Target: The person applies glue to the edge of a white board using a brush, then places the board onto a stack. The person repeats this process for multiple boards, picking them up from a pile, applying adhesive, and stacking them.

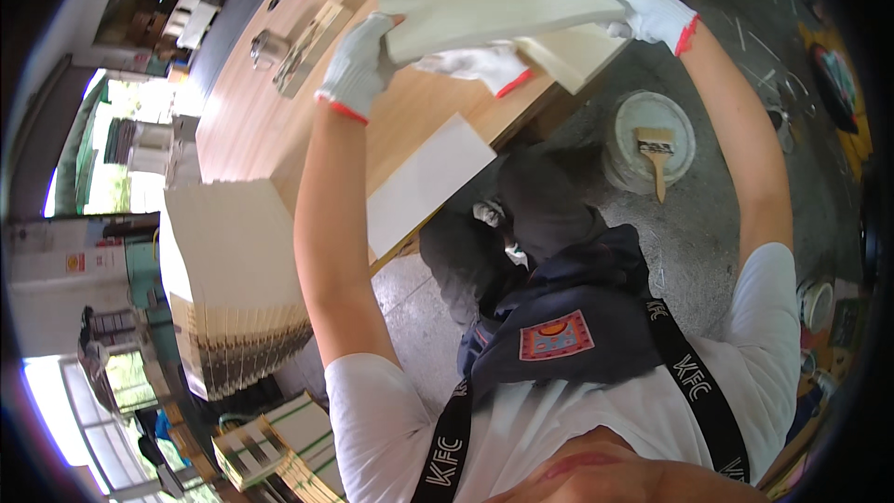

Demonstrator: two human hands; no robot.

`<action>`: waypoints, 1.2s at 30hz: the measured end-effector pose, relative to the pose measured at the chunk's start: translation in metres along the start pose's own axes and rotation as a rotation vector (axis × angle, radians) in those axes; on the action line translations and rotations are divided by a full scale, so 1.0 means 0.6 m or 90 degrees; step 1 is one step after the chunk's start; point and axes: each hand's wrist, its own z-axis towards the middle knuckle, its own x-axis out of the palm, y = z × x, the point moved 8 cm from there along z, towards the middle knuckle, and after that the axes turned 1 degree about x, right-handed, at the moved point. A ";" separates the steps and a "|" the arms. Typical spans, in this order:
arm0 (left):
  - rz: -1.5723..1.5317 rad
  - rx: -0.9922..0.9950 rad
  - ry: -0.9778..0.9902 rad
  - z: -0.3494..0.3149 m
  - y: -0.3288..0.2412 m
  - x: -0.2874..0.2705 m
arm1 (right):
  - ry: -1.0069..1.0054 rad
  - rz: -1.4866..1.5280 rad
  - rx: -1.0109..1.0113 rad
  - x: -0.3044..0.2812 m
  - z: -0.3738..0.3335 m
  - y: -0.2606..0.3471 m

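Both my hands wear white knit gloves with red cuffs. They hold a wide, pale cream sheet [503, 5] raised over the wooden table [247, 121], its surface slightly bowed. My left hand [361, 63] pinches its left edge, thumb on top. My right hand [643, 11] is closed on its right side, fingers partly hidden. Beneath the sheet lies a loose white glove [480, 65] with a red cuff. A pale piece [573, 61] sticks out by the table edge below my right hand. Closer to me, a flat white sheet [430, 182] rests along the table edge.
A metal mug [268, 48] and a long wooden piece [312, 48] sit on the table's left. Right of the table, a brush [656, 154] lies across a white bucket [626, 121] on the floor. At left stands a tall stack of pale sheets [228, 242]; bundled boards [279, 442] lie below.
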 end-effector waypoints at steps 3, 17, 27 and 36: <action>0.029 0.046 -0.067 -0.112 -0.022 -0.111 | 0.046 -0.129 -0.063 0.151 0.002 0.006; -0.070 -0.098 -0.264 -0.283 0.245 -0.369 | -0.026 -1.066 -0.331 0.441 0.048 -0.052; 0.619 -0.122 -0.375 -0.321 0.196 -0.352 | 0.062 -0.754 -0.358 0.434 0.034 -0.077; 0.794 0.193 -0.333 -0.396 0.237 -0.291 | -0.002 -0.969 -0.408 0.416 -0.056 -0.146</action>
